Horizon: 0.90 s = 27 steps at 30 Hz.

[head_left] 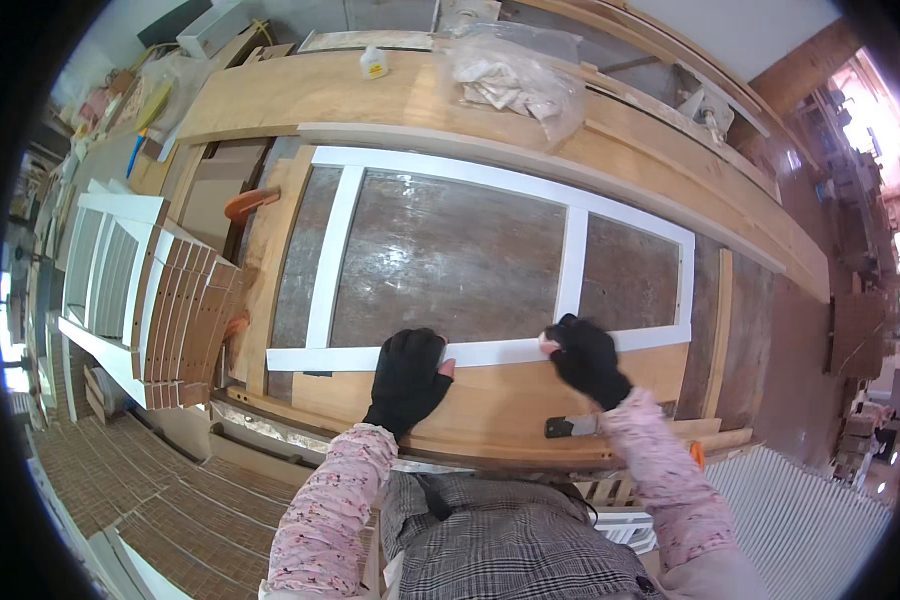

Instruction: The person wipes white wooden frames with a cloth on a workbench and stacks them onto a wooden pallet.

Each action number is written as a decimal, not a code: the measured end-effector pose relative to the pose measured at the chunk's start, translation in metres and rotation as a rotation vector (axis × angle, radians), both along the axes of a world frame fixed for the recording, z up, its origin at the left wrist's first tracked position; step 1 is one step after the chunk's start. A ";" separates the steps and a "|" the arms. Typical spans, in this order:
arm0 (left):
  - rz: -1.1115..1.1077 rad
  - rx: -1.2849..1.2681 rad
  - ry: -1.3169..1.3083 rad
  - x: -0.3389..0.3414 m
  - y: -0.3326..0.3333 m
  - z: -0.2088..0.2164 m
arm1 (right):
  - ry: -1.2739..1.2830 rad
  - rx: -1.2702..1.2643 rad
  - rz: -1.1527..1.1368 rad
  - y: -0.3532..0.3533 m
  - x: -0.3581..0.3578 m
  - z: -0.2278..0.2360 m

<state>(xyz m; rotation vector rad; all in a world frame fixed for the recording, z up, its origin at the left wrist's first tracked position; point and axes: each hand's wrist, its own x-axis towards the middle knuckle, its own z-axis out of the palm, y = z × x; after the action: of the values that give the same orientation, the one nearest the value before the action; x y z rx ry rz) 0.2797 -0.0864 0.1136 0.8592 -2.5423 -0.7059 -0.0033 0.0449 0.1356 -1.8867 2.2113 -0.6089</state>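
A white frame (350, 205) with two crossbars lies flat on the worktable. Both my hands wear black gloves that leave the thumb tip bare. My left hand (410, 375) is closed over the near rail, its fingers bent down on the white edge and the thumb beside it. Where the right crossbar meets that rail, my right hand (585, 362) is closed in a pinch. Something small and pale shows at its fingertips, too blurred to name. Close to my right wrist, a dark-bladed scraper-like tool (570, 427) lies on the near wooden board (490, 400).
Left of the table leans a stack of white frames (145, 290). Orange clamps (252, 204) sit at the table's left side. Across the far side runs a long plank (410, 100) bearing a small white bottle (373, 63) and a clear plastic bag (515, 85). White slats (800, 500) are stacked at lower right.
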 end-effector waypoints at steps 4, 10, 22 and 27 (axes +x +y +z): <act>0.025 -0.062 -0.038 -0.001 0.006 0.003 | -0.013 0.018 -0.133 0.023 -0.017 -0.014; 0.028 -0.080 -0.085 -0.005 0.004 0.008 | -0.088 -0.156 -0.071 -0.004 -0.005 -0.010; -0.070 -0.238 -0.186 -0.120 -0.129 0.007 | -0.303 -0.061 -0.139 0.010 -0.012 -0.025; -0.140 -0.275 -0.227 -0.191 -0.203 -0.029 | -0.332 0.095 -0.269 0.048 -0.059 -0.019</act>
<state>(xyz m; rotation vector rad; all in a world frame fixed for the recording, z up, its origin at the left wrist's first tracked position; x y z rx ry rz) 0.0890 -0.2898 0.0844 0.7075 -2.8363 -0.2973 -0.0621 0.0927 0.1162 -1.3383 2.2375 -0.7794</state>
